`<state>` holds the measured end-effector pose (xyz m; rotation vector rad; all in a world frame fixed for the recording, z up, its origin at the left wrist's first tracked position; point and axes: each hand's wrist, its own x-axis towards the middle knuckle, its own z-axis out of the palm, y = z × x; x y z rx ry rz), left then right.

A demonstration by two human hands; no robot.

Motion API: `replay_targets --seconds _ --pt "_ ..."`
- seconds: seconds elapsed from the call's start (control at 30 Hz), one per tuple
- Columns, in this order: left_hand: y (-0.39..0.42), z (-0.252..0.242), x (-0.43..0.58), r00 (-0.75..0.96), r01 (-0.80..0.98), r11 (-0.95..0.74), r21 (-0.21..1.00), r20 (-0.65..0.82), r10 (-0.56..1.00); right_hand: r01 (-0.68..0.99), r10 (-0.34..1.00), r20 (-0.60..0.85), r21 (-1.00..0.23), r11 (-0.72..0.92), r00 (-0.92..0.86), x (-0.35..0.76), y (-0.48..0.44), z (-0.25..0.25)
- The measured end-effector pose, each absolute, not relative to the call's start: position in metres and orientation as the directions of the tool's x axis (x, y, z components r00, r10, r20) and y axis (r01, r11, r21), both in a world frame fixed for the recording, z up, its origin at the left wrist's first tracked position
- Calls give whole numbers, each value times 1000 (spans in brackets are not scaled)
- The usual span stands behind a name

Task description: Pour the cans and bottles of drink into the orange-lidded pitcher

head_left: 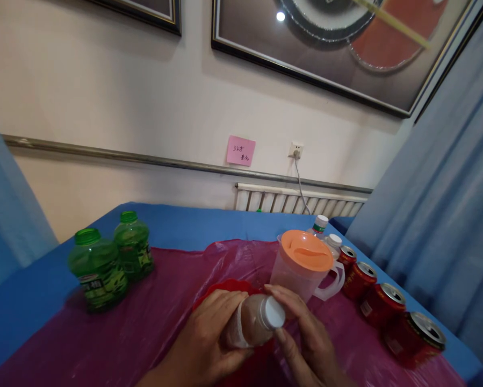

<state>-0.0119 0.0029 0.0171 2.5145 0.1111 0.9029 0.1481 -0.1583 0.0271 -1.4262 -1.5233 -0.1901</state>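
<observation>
A pale wall [104, 107] bore two framed pictures [314, 54], a pink note [240, 150] and a socket [296, 150] above a metal rail [185, 163]; a white radiator [293, 203] stood below, a blue curtain [438, 188] at right.

Left on the blue table [177, 219]: two green bottles [98, 279] upright, close together; along the right edge, four red cans [381, 307] in a row, near to far. Far wall carries a metal pipe [144, 159], a pink note [240, 150] with handwriting, and a white socket [296, 149], its cord [301, 185] hanging down by a radiator [275, 201]. Framed pictures [249, 35] higher up, blue curtains [434, 183] left and right.
</observation>
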Motion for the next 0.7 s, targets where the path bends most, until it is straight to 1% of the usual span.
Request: replay_targets --seconds 0.03,0.13,0.17,0.23,0.33,0.43,0.53,0.63,0.7 --pt "3 16 -12 784 -81 -893 444 581 218 823 634 742 -488 291 216 148 -157 26" --pt "3 14 -12 796 -84 -897 433 571 202 796 532 768 -548 257 357 146 -154 25" --pt "4 13 -12 801 -80 -897 436 564 203 788 534 762 -560 256 367 146 -154 25" --pt "4 13 -13 806 -71 -895 441 553 209 781 581 742 -563 269 334 145 -156 25" --pt "5 11 -13 804 -68 -901 428 559 205 792 632 727 -540 286 268 146 -159 24" --pt "6 9 -13 796 -73 -916 395 576 185 811 572 773 -506 292 276 146 -158 20" --pt "6 10 -12 797 -68 -918 391 575 186 772 523 761 -576 271 384 143 -154 18" --pt "5 12 -13 801 -66 -914 400 568 191 735 581 715 -621 274 388 140 -155 19" --pt "5 12 -13 797 -68 -914 400 573 191 765 613 720 -582 277 326 141 -157 21"
